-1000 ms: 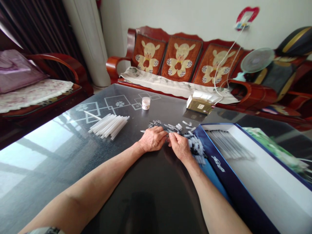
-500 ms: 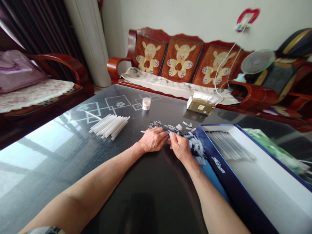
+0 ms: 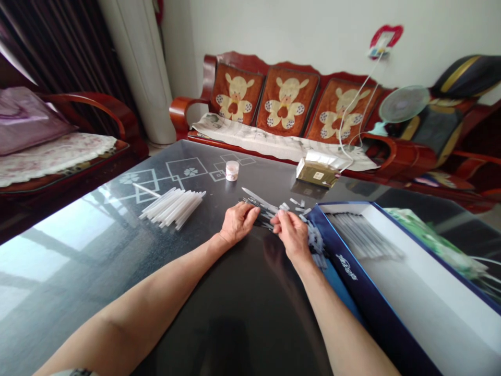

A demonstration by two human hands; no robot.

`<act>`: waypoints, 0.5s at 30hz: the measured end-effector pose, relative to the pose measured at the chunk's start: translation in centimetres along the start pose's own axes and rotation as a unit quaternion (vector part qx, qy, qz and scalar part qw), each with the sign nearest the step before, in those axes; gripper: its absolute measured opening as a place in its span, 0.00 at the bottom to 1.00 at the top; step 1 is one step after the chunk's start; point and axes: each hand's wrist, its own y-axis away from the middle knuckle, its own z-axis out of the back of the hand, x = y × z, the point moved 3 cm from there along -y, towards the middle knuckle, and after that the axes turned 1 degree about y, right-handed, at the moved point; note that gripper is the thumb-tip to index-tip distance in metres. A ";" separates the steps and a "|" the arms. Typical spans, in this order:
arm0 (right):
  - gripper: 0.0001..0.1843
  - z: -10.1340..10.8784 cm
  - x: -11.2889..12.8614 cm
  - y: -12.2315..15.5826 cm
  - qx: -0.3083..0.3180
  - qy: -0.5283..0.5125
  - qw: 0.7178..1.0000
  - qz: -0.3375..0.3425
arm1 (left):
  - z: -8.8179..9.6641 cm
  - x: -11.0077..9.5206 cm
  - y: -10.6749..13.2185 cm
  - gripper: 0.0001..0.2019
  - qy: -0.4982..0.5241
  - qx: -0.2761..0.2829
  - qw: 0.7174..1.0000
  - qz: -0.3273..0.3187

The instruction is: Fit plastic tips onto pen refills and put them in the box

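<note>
My right hand (image 3: 293, 232) pinches the end of a whitish translucent pen (image 3: 258, 197), whose pointed tip slants up and to the left. Beside it, my left hand (image 3: 238, 223) has its fingers curled together; what they hold, if anything, is hidden. Just beyond both hands lies a pile of thin dark pen refills (image 3: 265, 213), partly covered by the fingers. Small translucent caps (image 3: 315, 237) with dark ends are heaped to the right of my right hand. A bundle of white pen barrels (image 3: 172, 208) rests on the table, left of my left hand.
A blue box (image 3: 346, 269) with a white inside stands at the right, holding a row of translucent pens (image 3: 364, 235). Behind it lies a green and white packet (image 3: 426, 235). A small white tub (image 3: 232, 171) and a tissue pack (image 3: 318, 169) are farther back on the dark table (image 3: 219, 324).
My hands have moved apart, the left one slightly left and down. The pen, whose tip showed beyond my left hand, now extends from my right hand. The view has shifted slightly.
</note>
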 end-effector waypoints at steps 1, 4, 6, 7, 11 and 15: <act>0.23 -0.4 0.1 0.3 0.024 -0.014 1.000 -0.011 | -0.1 0.4 0.0 0.20 0.043 0.003 0.998 0.045; 0.22 -2.2 1.0 1.7 0.121 -0.018 0.992 -0.028 | -0.4 1.3 -0.2 0.21 0.189 0.012 0.972 0.139; 0.21 -3.3 1.8 2.8 0.169 0.006 0.985 -0.023 | -0.7 1.4 -0.3 0.18 0.290 0.025 0.939 0.183; 0.20 -3.7 2.1 3.2 0.184 0.023 0.982 -0.016 | -0.8 1.3 -0.4 0.17 0.344 0.040 0.914 0.211; 0.17 -4.9 2.4 4.2 0.214 0.098 0.971 0.030 | -1.5 0.4 -0.5 0.20 0.532 0.134 0.772 0.322; 0.17 -5.1 1.9 4.4 0.215 0.131 0.965 0.069 | -1.4 -0.2 -0.9 0.22 0.582 0.170 0.725 0.326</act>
